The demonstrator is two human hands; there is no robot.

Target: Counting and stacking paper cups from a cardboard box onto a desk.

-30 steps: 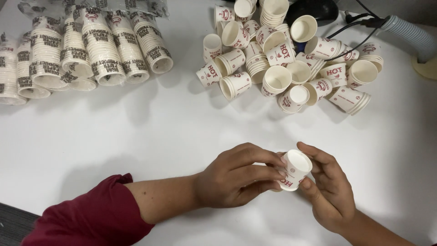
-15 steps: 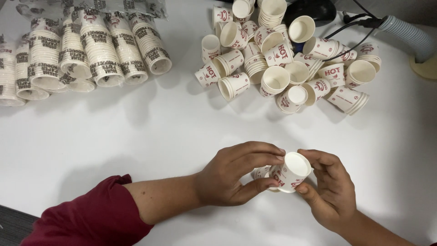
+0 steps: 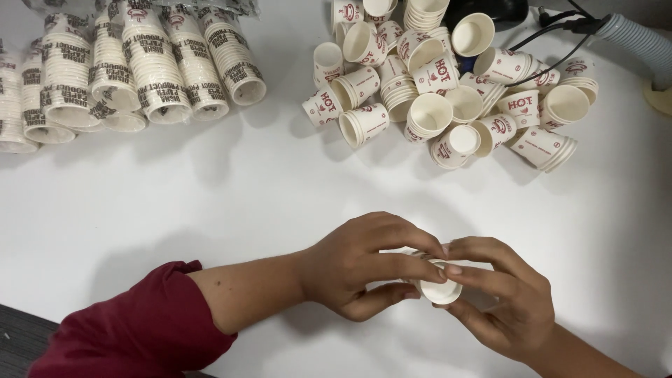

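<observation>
— Fingers (image 3: pixel 413 266) first: closed or loose?
— Closed. Gripped a small white paper cup (image 3: pixel 439 290) from both sides, with the left hand (image 3: pixel 357 269) over the top and the right hand (image 3: pixel 507 308) under and behind. Almost met at the fingertips.
— Changed from half a second ago?
— Yes. Then showed the cup's open mouth, tilted up toward the camera. Now covered most of it and left only a pale round end in view. Also sank a little closer to the white table (image 3: pixel 210 210).
— Meaning for the work?
— Probably turned or pressed the cup inside the grip. Could not tell more, too much hidden.
— And farther out?
— Left untouched: loose heap of cups (image 3: pixel 448 91) well apart at the far side, sleeved stacks (image 3: pixel 140 70) far left, grey hose (image 3: pixel 640 42) in the corner.
</observation>
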